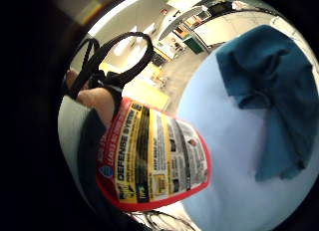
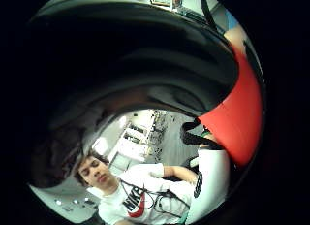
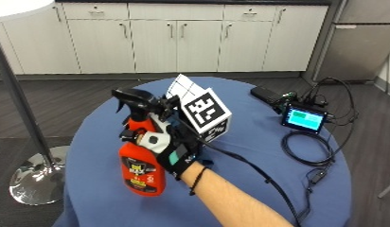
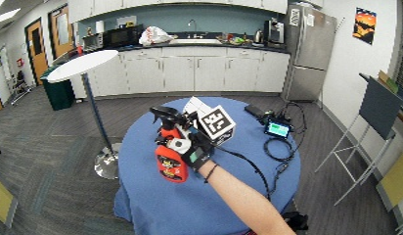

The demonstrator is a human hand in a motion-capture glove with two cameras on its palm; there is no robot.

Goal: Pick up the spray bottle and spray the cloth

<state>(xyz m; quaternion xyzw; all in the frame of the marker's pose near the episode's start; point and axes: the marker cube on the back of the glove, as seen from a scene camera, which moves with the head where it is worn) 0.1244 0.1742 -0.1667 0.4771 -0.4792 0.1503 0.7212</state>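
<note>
Round blue-clothed table [image 3: 258,156] | hand [image 3: 176,151] grips glossy red plastic spray bottle [image 3: 142,170] | crumpled teal cloth [image 1: 269,91]

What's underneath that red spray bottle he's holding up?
The bottle is held by the gloved hand above the blue tablecloth. The little finger side palm view shows a teal cloth lying on the table nearby. The spot directly beneath the bottle is hidden.

Glossy red plastic spray bottle [image 3: 142,165], soft matt teal cloth [image 1: 271,91].
</note>
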